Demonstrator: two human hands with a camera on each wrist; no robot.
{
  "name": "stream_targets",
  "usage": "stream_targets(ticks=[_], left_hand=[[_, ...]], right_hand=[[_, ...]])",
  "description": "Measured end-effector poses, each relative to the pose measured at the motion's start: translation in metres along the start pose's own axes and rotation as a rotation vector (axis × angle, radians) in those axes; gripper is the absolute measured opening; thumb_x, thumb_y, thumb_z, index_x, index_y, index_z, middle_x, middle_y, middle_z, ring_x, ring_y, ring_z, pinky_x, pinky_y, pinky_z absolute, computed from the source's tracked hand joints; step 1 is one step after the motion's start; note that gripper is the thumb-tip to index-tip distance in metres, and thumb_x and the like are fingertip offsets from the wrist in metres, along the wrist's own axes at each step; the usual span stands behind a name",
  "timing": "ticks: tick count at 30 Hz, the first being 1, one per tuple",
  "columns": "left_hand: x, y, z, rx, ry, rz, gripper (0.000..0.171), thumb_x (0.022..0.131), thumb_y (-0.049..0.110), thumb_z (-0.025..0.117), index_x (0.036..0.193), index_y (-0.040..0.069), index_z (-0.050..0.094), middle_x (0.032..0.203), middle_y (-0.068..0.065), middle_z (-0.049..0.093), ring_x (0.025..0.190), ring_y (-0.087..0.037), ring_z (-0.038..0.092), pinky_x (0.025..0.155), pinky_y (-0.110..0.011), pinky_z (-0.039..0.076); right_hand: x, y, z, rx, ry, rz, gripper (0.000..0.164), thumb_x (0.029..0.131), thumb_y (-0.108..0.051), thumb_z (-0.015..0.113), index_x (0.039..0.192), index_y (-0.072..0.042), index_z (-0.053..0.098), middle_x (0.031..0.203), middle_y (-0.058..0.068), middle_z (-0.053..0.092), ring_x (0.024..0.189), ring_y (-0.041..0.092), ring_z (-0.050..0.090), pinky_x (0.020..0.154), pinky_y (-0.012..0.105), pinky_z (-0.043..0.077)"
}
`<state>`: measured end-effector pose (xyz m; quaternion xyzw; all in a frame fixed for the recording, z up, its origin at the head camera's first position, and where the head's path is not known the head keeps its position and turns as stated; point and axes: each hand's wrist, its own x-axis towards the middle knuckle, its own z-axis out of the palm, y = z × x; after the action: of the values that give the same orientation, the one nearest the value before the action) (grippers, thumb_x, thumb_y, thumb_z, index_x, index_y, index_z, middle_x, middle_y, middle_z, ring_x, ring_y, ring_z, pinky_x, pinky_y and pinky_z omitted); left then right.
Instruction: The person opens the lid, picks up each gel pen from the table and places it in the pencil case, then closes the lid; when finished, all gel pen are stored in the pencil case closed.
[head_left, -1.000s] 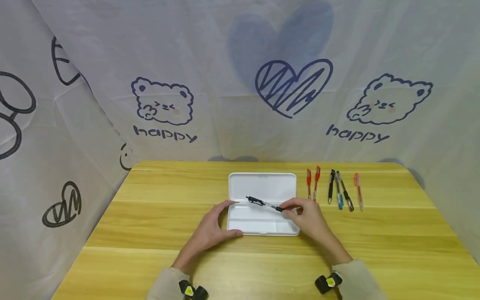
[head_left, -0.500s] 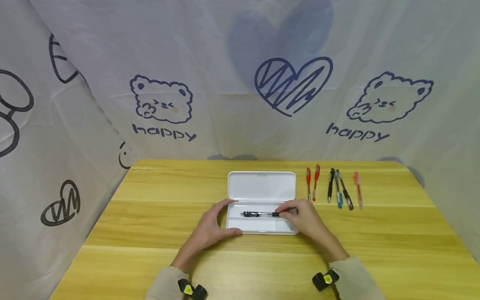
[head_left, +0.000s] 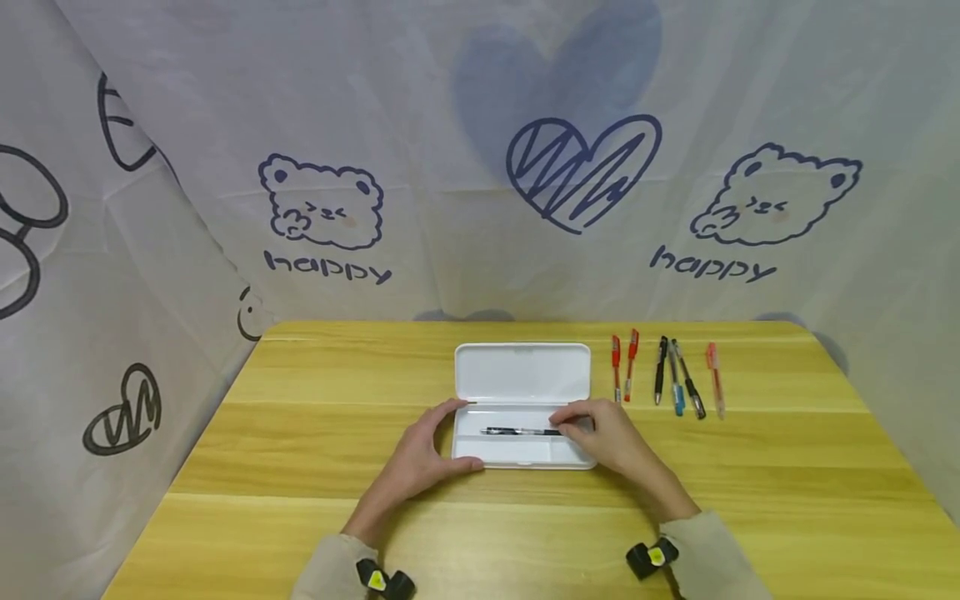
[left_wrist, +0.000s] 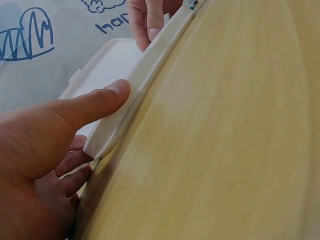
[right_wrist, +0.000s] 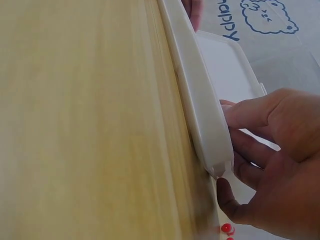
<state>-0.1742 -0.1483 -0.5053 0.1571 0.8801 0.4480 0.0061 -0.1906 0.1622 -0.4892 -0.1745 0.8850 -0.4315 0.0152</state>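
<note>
A white pencil case (head_left: 522, 371) lies with its lid back on the wooden table, its base divided into compartments. My left hand (head_left: 423, 450) holds the left end of the base, thumb on the front wall and fingertips by the hinge; the left wrist view shows the thumb (left_wrist: 117, 90) against that wall. Inside the base lies a black-and-clear pen (head_left: 517, 432), level along the long compartment. Thumb and forefinger of my right hand (head_left: 611, 437) pinch its right end. In the right wrist view, the case wall hides the pen and the fingertips of that hand (right_wrist: 280, 135).
Right of the case lie two red pens (head_left: 616, 354), a black pen (head_left: 661, 367), a blue-tipped pen (head_left: 678, 396), another black pen (head_left: 692, 390) and a pink pen (head_left: 713, 362). A printed white cloth (head_left: 450, 208) hangs behind the table (head_left: 315, 367).
My right hand has lowered the pen from a slant above the case into its base, where it turned level. In the last half second it rolled slightly. The left hand stays put.
</note>
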Motion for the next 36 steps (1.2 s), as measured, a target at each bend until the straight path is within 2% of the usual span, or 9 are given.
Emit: stream_targets(ticks=[3,6,10,16,21,27,34,36], left_hand=[[0.0,0.0,0.0,0.002,-0.003,0.005,0.089,0.07,0.038,0.096,0.145,0.016,0.055,0.145,-0.012,0.057,0.132,-0.034,0.052,0.112,-0.055,0.038],[0.001,0.0,-0.001,0.004,-0.011,0.01,0.09,0.07,0.038,0.096,0.146,0.015,0.054,0.145,-0.012,0.057,0.133,-0.034,0.052,0.112,-0.055,0.038],[0.001,0.0,-0.001,0.005,-0.019,0.003,0.09,0.07,0.038,0.096,0.147,0.016,0.054,0.145,-0.012,0.057,0.133,-0.033,0.051,0.113,-0.053,0.037],[0.001,0.001,-0.002,-0.004,-0.016,0.018,0.09,0.07,0.037,0.096,0.146,0.014,0.054,0.144,-0.012,0.057,0.132,-0.033,0.052,0.112,-0.054,0.038],[0.001,0.0,-0.002,-0.002,-0.019,0.015,0.09,0.07,0.037,0.096,0.147,0.015,0.054,0.145,-0.012,0.057,0.132,-0.033,0.052,0.113,-0.053,0.038],[0.0,-0.001,-0.002,-0.007,-0.017,0.018,0.09,0.07,0.036,0.097,0.146,0.016,0.054,0.144,-0.011,0.057,0.132,-0.032,0.052,0.114,-0.052,0.037],[0.0,-0.002,-0.001,0.0,-0.003,0.03,0.089,0.07,0.038,0.096,0.145,0.015,0.055,0.143,-0.012,0.058,0.131,-0.033,0.053,0.111,-0.055,0.038],[0.0,-0.002,-0.001,0.001,-0.003,0.031,0.088,0.071,0.039,0.096,0.146,0.016,0.055,0.143,-0.012,0.058,0.13,-0.033,0.053,0.111,-0.055,0.039]], right_hand=[[0.0,0.002,-0.003,0.023,0.008,-0.027,0.015,0.093,-0.001,0.073,0.104,-0.008,0.08,0.108,0.005,0.076,0.109,0.03,0.068,0.096,0.048,0.054],[0.0,0.003,-0.009,0.067,0.023,-0.03,0.014,0.094,-0.002,0.072,0.106,-0.006,0.079,0.108,0.006,0.076,0.101,0.025,0.069,0.087,0.038,0.057],[-0.002,0.005,-0.023,0.126,0.071,0.013,0.015,0.098,-0.006,0.07,0.111,-0.005,0.077,0.109,0.006,0.075,0.097,0.02,0.067,0.082,0.028,0.055],[-0.006,0.012,-0.052,0.135,0.219,0.037,0.021,0.1,-0.01,0.067,0.119,-0.004,0.073,0.112,0.008,0.075,0.101,0.019,0.066,0.085,0.021,0.052],[-0.012,0.02,-0.074,0.104,0.343,0.056,0.025,0.101,-0.012,0.067,0.124,-0.002,0.07,0.112,0.013,0.073,0.095,0.008,0.064,0.08,0.012,0.051],[-0.021,0.036,-0.095,0.113,0.474,0.042,0.028,0.099,-0.005,0.068,0.126,0.002,0.068,0.113,0.021,0.071,0.093,0.0,0.063,0.076,0.009,0.051],[-0.03,0.058,-0.115,0.078,0.602,0.154,0.031,0.098,-0.011,0.069,0.127,0.002,0.068,0.105,0.001,0.072,0.091,0.0,0.062,0.074,0.008,0.05],[-0.034,0.063,-0.119,0.08,0.619,0.191,0.033,0.098,-0.011,0.069,0.128,0.002,0.068,0.107,0.003,0.071,0.091,0.0,0.061,0.075,0.008,0.05]])
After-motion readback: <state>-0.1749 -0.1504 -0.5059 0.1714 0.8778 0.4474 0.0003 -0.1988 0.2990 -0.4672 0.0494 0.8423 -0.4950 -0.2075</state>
